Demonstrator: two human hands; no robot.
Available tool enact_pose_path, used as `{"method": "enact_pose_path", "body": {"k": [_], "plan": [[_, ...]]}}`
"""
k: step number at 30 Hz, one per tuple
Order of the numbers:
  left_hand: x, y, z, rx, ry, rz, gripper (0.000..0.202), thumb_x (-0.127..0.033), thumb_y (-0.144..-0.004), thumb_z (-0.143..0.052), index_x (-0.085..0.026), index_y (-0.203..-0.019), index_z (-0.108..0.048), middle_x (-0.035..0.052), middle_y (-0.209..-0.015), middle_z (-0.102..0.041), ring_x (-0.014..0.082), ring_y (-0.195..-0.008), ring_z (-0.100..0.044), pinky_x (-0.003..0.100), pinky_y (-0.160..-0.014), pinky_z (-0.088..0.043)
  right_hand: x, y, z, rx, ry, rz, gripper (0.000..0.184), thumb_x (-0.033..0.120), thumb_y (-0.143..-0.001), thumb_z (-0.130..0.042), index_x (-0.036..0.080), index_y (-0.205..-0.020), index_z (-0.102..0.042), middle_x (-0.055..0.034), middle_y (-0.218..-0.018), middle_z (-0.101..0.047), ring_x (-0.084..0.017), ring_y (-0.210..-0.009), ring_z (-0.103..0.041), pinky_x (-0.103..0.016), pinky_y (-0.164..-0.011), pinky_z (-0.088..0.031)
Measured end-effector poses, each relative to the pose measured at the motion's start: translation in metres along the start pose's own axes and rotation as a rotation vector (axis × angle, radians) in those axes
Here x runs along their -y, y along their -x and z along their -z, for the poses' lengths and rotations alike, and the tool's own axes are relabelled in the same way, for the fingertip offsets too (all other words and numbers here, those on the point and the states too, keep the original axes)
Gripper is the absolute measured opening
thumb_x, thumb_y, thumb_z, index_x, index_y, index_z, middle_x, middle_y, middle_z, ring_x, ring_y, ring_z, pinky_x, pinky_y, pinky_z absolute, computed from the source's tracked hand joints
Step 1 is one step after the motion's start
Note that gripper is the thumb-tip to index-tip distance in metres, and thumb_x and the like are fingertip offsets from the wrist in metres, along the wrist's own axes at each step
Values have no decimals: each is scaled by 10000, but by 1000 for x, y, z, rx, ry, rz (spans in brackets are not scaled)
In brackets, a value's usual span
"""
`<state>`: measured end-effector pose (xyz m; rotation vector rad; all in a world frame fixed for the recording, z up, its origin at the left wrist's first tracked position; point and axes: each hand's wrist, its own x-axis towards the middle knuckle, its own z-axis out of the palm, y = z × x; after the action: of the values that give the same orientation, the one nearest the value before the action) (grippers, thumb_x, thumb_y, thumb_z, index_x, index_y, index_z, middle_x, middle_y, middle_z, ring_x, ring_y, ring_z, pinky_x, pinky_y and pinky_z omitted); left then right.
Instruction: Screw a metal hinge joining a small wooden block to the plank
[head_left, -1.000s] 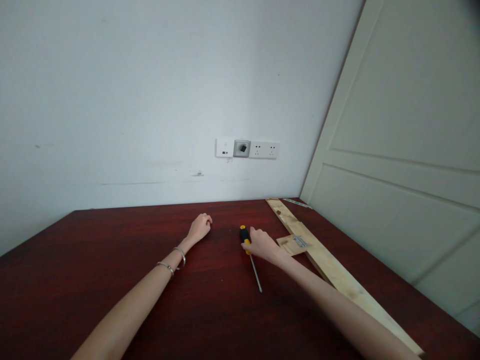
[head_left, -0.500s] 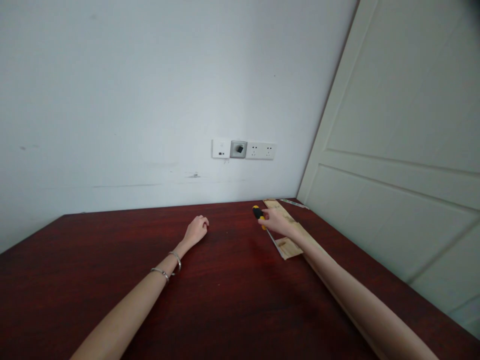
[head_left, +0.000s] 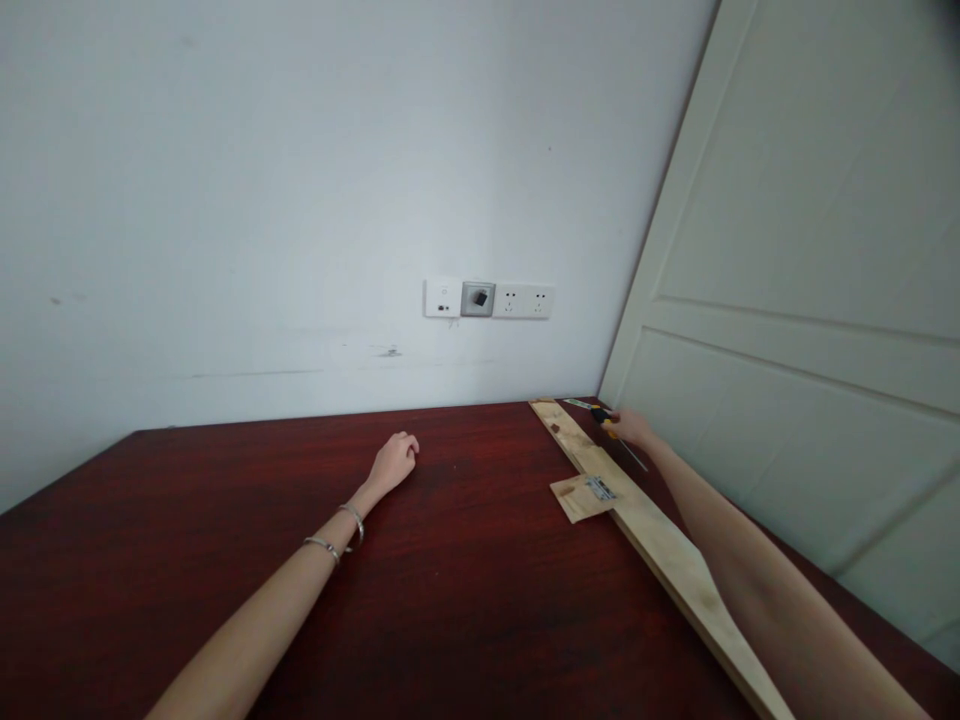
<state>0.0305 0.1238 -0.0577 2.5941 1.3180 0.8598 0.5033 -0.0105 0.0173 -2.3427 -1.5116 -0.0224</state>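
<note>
My right hand (head_left: 630,427) is closed around the black-and-yellow handle of a screwdriver (head_left: 602,415), whose thin metal shaft points down toward me. It is to the right of a long pale wooden board (head_left: 660,540), near the table's right edge. A small wooden piece (head_left: 574,501) sticks out from the board's left side, with a metal hinge (head_left: 600,488) where the two meet. Resting on the table left of the board, my left hand (head_left: 394,460) has its fingers curled in and holds nothing visible. Two bracelets circle that wrist.
The dark red wooden table (head_left: 465,590) reaches back to a white wall. Sockets (head_left: 523,301) are set in the wall above it. A pale panelled door (head_left: 825,300) stands along the right side. A thin light strip (head_left: 576,403) lies at the far right corner.
My right hand has carried the screwdriver rightward across the board, from above the small piece to the far side. The hinge has come into view. My left hand has stayed put.
</note>
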Motion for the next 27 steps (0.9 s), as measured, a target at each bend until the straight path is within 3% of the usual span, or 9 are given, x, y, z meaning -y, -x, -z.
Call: {"method": "enact_pose_path", "body": {"k": [4, 10, 19, 27], "plan": [[-1, 1, 1, -1, 0, 4, 245, -37, -766, -392, -180, -758, -591, 59, -841, -575, 200, -860, -547, 286, -782, -415, -11, -3, -20, 21, -6, -8, 298, 239, -768, -541, 105, -961, -724, -82, -742, -712, -198, -709, -652, -260, -631, -448], [-1, 1, 1, -1, 6, 6, 241, -41, -763, -397, -180, -765, -594, 59, -844, -572, 196, -852, -548, 282, -774, -415, -20, -8, -38, 37, 1, -7, 370, 284, -811, -512, 72, -1053, -692, -147, -924, -722, -228, -862, -667, -271, -723, -457], [-1, 1, 0, 2, 11, 7, 242, -43, -770, -396, -176, -771, -598, 61, -853, -575, 200, -864, -542, 289, -788, -411, -24, -10, -43, 44, 15, -36, 422, 339, -800, -539, 86, -1113, -666, -160, -1063, -692, -249, -973, -648, -285, -783, -460], [-3, 2, 2, 11, 21, 13, 238, -33, -773, -396, -172, -769, -589, 59, -850, -573, 198, -867, -541, 289, -791, -410, -16, -10, -29, 10, -1, -57, 391, 406, -831, -515, 130, -1029, -708, -134, -941, -721, -252, -869, -664, -312, -750, -472]]}}
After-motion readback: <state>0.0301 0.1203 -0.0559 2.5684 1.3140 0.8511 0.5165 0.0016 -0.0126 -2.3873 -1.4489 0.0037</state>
